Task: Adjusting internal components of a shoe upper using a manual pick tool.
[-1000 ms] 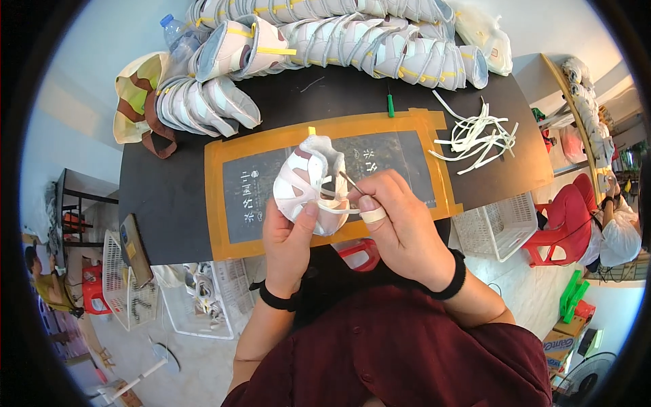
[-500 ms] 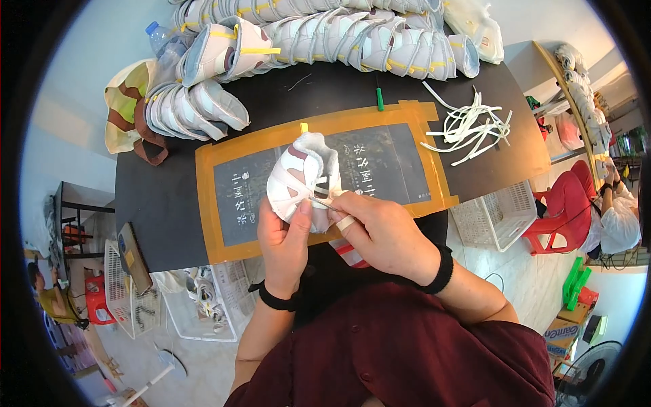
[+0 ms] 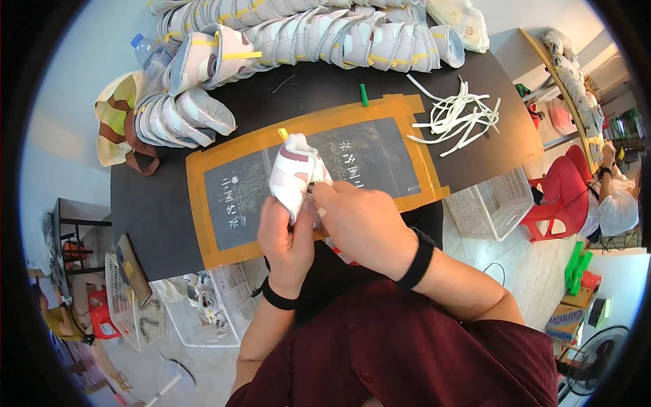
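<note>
A white shoe upper (image 3: 290, 175) with dusky mauve patches is held up over the middle of the table, its yellow tab at the far end. My left hand (image 3: 288, 237) grips its near end, thumb along the side. At the right edge of its opening, the fingers of my right hand (image 3: 363, 224) are pinched together against the upper. Their tips are partly hidden, so any lace between them cannot be made out. Loose flat white laces (image 3: 456, 117) lie in a tangle at the table's right.
Under the upper is a dark printed sheet (image 3: 386, 163) edged with brown tape. Rows of nested uppers (image 3: 339, 42) line the far side. A green-handled tool (image 3: 364, 95) lies before them. A phone (image 3: 133, 266) is at the left edge; a white crate (image 3: 489, 203) stands right.
The upper has been tilted and turned so its side faces up and its opening shows less. My right hand has rolled over, its back now more upward. The view has shifted slightly.
</note>
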Demonstrator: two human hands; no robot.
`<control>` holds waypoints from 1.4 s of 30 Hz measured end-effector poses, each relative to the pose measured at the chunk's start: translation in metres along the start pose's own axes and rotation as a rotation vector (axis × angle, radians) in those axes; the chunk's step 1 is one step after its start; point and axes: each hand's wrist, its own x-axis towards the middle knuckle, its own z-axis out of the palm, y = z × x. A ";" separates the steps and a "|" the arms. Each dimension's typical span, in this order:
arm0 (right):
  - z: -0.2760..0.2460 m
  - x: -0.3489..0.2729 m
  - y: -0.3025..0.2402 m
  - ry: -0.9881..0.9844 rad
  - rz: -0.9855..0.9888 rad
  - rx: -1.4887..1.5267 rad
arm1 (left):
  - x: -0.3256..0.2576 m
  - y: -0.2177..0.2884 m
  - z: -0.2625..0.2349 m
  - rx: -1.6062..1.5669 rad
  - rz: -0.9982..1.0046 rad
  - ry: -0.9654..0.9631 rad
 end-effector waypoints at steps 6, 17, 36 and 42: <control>0.001 0.002 -0.004 -0.035 0.012 0.010 | -0.002 -0.007 0.004 -0.289 -0.176 0.101; -0.006 -0.023 0.009 0.248 -0.002 0.429 | 0.008 0.000 0.003 -0.601 -0.269 0.111; 0.041 0.005 0.009 0.321 0.143 0.746 | 0.004 -0.004 -0.009 -0.766 -0.313 0.012; 0.043 0.005 0.008 0.322 0.151 0.813 | 0.005 -0.002 -0.009 -0.772 -0.351 0.031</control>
